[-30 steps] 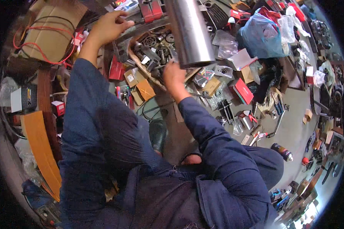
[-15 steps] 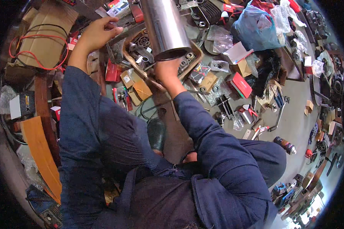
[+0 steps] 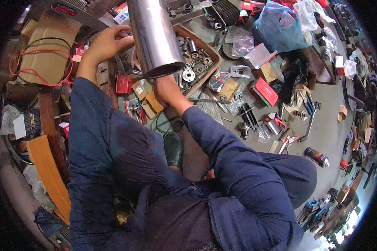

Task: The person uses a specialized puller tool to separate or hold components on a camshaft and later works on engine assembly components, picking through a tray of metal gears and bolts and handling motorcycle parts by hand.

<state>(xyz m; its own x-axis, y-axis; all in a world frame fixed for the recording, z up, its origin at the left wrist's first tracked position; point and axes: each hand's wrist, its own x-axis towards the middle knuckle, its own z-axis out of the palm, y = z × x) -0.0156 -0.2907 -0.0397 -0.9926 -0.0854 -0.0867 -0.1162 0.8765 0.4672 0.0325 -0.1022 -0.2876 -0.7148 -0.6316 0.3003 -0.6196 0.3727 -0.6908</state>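
Observation:
A shiny metal tube rises out of the top edge, its dark open end toward me. My right hand is behind the tube's lower end and appears closed around it; the tube hides the fingers. My left hand hovers to the left, fingers bent and thumb apart, with nothing visible in it. Its fingertips come close to the tube's left side, but I cannot tell whether they touch. Behind the tube, a brown tray holds bearings, a flange-shaped metal part and several other small metal pieces.
Red-and-white boxes, plastic wraps and metal parts cover the floor to the right. A blue plastic bag sits at the far right, a spray can by my right knee. Cardboard with a red cable lies left.
The metal tube and my right hand have shifted left and slightly nearer, uncovering more of the tray. My left hand has moved slightly, staying at the left with its fingers now close to the tube.

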